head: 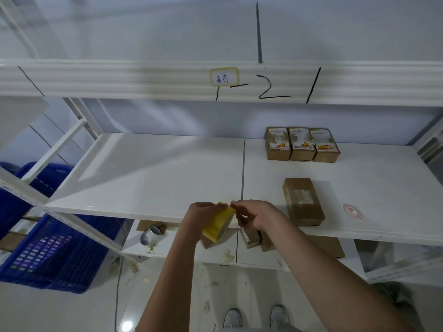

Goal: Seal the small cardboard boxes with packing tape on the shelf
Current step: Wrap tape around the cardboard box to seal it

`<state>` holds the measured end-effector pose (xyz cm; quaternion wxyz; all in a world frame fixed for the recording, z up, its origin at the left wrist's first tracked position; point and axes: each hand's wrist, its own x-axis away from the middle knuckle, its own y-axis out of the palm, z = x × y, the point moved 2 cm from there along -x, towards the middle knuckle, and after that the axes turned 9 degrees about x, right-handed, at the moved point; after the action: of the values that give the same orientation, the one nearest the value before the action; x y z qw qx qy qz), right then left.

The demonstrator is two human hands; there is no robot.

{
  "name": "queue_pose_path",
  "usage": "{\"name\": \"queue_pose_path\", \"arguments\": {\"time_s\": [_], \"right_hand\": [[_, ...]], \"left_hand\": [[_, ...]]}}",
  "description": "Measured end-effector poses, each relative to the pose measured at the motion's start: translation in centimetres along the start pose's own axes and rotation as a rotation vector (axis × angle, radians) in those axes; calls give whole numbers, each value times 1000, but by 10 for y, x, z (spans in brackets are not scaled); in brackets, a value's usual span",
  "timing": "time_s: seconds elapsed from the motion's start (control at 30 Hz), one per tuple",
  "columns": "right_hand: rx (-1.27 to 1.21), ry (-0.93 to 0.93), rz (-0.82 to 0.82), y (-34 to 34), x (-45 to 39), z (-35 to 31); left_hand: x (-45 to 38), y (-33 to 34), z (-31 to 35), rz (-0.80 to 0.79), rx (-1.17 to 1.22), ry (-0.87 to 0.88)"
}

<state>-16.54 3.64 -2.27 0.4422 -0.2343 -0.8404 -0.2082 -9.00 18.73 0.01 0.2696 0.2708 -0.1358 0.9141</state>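
My left hand [201, 215] grips a yellow roll of packing tape [219, 225] at the front edge of the white shelf [167, 173]. My right hand [257, 215] pinches at the roll's top edge, where the tape end is. A small brown cardboard box [303, 201] lies flat on the shelf just right of my hands, untouched. Three more small boxes [302, 143] with printed labels stand side by side at the back right of the shelf.
A small round pinkish disc [352, 212] lies on the shelf right of the near box. Blue plastic crates [55, 255] stand at the lower left. The shelf below holds cardboard boxes [249, 238] and a tape roll [149, 236]. An upper shelf rail [143, 80] runs overhead.
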Motion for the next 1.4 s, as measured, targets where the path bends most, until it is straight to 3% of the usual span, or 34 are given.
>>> {"name": "queue_pose_path", "arguments": {"time_s": [0.2, 0.37, 0.6, 0.73, 0.9, 1.03, 1.4], "right_hand": [[14, -48, -30, -38, 15, -15], [209, -134, 156, -78, 25, -24], [91, -297, 147, -129, 42, -40], [114, -285, 224, -159, 46, -46], [87, -222, 150, -190, 50, -51], [26, -264, 189, -204, 47, -54], [124, -353, 499, -224, 34, -58]], "left_hand": [[-3, 13, 15, -135, -83, 63], [-14, 43, 25, -144, -204, 105], [-24, 95, 47, -141, -209, 213], [-27, 116, 54, -210, -193, 269], [-33, 131, 54, -286, -93, 316], [-41, 139, 55, -333, -193, 326], [-71, 167, 68, -170, -495, 386]]}}
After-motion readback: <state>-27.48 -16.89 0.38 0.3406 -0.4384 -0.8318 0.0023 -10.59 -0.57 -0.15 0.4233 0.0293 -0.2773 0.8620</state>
